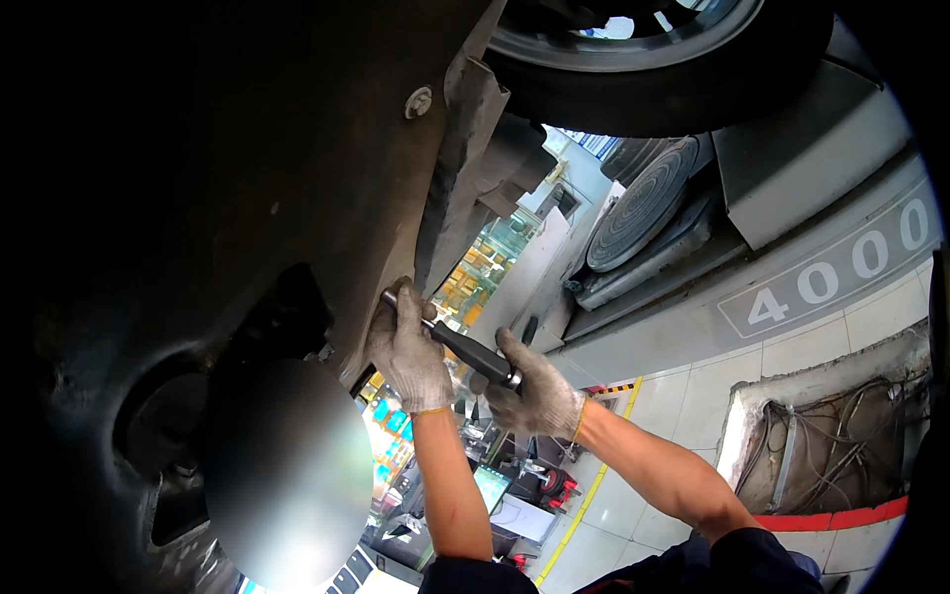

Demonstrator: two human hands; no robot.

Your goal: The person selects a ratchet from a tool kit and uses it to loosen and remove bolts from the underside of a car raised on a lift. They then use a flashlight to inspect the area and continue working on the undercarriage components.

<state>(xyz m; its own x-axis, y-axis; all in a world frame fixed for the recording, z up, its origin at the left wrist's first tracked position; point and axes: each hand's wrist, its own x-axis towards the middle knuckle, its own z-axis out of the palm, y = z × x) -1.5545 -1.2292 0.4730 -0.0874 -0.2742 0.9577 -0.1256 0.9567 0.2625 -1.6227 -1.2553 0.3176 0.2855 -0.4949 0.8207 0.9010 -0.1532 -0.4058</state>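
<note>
A black-handled tool (473,353) with a slim metal front end slants between my gloved hands below a raised car; its exact kind is not clear. My left hand (411,351) is closed around the tool's front, close to the lower edge of a dark underbody panel (381,188). What the tip meets there is hidden by the fingers and the panel. Lower and to the right, my right hand (539,391) grips the rear of the handle, where a shiny metal ring shows. Both gloves are greyish and stained.
Overhead at the upper right hangs a car wheel (653,94). Beyond it are a lift platform (633,356) and a round ribbed plate (643,213). Cables lie in a floor pit (841,445) at right. A pale blurred oval (292,475) covers the lower left.
</note>
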